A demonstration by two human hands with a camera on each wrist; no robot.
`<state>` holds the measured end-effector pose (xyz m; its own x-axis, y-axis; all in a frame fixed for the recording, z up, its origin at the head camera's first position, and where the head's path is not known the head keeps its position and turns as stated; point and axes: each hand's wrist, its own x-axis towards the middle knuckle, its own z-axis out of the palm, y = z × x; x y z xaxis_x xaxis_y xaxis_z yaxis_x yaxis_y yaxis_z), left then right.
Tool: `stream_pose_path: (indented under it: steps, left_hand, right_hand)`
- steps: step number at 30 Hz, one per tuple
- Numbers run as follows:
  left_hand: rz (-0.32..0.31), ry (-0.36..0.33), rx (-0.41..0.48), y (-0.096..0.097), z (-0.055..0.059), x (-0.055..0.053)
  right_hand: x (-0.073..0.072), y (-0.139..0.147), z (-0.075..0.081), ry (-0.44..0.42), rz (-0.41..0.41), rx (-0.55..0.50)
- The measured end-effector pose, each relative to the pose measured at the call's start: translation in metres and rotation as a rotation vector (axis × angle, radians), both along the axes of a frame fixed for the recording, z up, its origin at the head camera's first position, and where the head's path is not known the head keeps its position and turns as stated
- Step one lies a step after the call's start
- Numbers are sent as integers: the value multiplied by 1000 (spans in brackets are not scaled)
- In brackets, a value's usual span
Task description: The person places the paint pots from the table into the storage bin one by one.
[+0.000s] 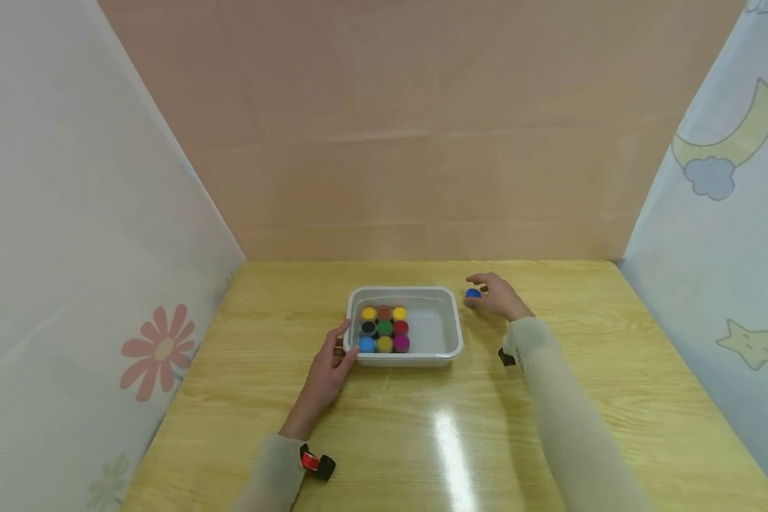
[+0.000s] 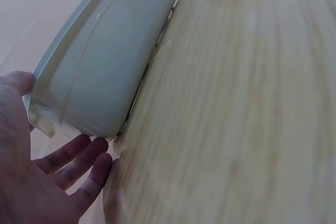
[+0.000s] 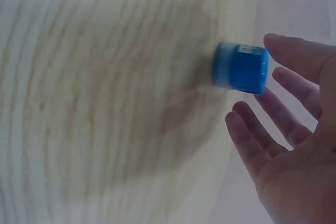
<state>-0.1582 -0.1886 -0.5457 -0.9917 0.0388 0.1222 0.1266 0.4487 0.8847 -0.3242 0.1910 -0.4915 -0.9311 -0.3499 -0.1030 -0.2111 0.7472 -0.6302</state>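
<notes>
At the left end of a white plastic basin (image 1: 430, 359), my left hand (image 1: 325, 366) holds the near-left corner. In the left wrist view, its thumb meets the basin's rim while other fingers lie by the lower wall. A small blue jar (image 3: 244, 67), like a paint pot, stands on the table just right of the basin. Around it is my right hand (image 1: 498, 297), thumb and fingers spread loosely; whether the thumb touches the jar I cannot tell. Several similar small jars (image 1: 384, 328) in yellow, brown, black, green, red, blue and purple sit in rows in the basin's left part.
The basin stands on a wood-grain table (image 1: 384, 434), whose far edge meets a tan backdrop (image 1: 422, 178). White patterned panels flank both sides, with a flower (image 1: 160, 348) on the left one and a moon (image 1: 736, 135) on the right one.
</notes>
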Motion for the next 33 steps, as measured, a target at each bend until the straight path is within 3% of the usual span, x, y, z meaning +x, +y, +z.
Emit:
stream_pose_path:
  steps: [12,22,33]
  left_hand:
    - [7,-3,13,2,1,2]
    - [10,0,10,2,1,2]
    - [15,4,7,3,3,4]
  right_hand:
    - [-10,2,-27,53,-15,34]
    - [-3,3,-23,84,7,34]
    - [1,2,-16,26,-40,10]
